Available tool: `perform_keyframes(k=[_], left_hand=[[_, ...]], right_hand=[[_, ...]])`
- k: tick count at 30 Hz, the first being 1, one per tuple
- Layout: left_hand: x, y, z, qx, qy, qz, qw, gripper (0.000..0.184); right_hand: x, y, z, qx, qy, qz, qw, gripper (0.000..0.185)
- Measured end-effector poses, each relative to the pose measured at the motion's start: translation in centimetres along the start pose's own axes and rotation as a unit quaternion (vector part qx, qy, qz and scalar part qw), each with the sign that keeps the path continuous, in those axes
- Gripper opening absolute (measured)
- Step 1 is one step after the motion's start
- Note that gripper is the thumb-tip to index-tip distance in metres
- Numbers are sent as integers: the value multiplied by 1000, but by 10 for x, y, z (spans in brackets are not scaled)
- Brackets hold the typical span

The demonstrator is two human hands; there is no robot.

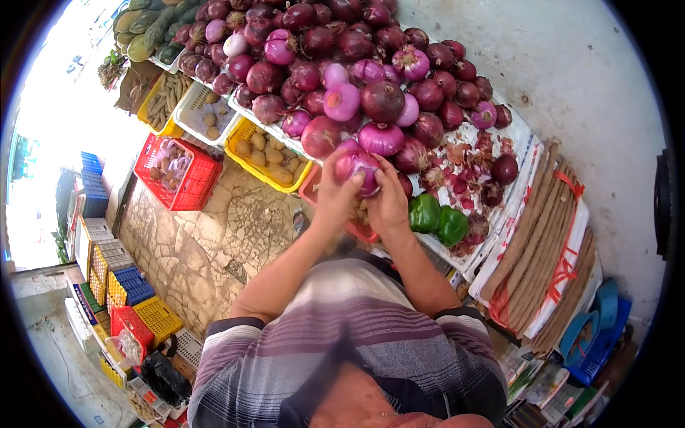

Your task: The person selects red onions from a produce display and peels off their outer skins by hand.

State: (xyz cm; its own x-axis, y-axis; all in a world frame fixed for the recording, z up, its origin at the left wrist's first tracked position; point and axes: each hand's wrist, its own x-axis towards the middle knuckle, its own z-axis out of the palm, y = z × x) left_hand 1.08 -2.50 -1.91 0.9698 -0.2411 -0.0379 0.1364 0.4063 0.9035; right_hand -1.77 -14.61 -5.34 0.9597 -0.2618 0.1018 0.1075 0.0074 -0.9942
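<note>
Both my hands are around one red onion (357, 170) at the near edge of a large onion pile (307, 78). My left hand (337, 194) grips it from the left, with the thumb on its surface. On the other side my right hand (386, 200) holds it, fingers bent against the skin. The onion looks smooth, bright purple and partly peeled; the fingers cover its sides. Several peeled, shiny onions (342, 102) lie just beyond. Right of my right hand are two green peppers (424, 213), beside loose skins (464, 167) on a white tray (515, 135).
Potatoes fill a yellow basket (268, 155) to the left. A red basket (178, 175) stands further left on the tiled floor (193, 239). Long brown roots (531, 235) are bundled at the right, near blue baskets (596, 335). Stacked crates (132, 285) line the lower left.
</note>
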Motion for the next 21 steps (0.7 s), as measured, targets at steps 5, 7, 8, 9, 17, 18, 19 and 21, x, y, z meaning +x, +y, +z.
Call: perform_keyframes(k=[5, 7, 8, 9, 17, 18, 19, 21], left_hand=[[-1, -3, -2, 2, 3, -10, 1000, 57], [-3, 1, 1, -1, 5, -9, 1000, 59], [-4, 3, 2, 3, 4, -5, 1000, 60], [-4, 4, 2, 7, 3, -1, 1000, 62], [-10, 8, 6, -21, -13, -3, 1000, 62], [-9, 9, 6, -51, -7, -17, 999, 60], [-9, 10, 7, -81, 0, -32, 996, 59], [-5, 11, 10, -150, 8, -41, 988, 55]], right_hand=[[0, -5, 2, 29, 22, 22, 999, 49], [0, 2, 6, -9, 36, -24, 999, 49], [-1, 7, 7, -17, 44, -39, 998, 50], [-1, 11, 9, -25, 53, -54, 997, 50], [-4, 9, 6, -13, 88, 16, 996, 56], [-2, 4, 6, 6, 91, 38, 995, 57], [-1, -5, 5, -9, 81, 45, 996, 59], [-1, -7, 2, -27, 64, 25, 997, 59]])
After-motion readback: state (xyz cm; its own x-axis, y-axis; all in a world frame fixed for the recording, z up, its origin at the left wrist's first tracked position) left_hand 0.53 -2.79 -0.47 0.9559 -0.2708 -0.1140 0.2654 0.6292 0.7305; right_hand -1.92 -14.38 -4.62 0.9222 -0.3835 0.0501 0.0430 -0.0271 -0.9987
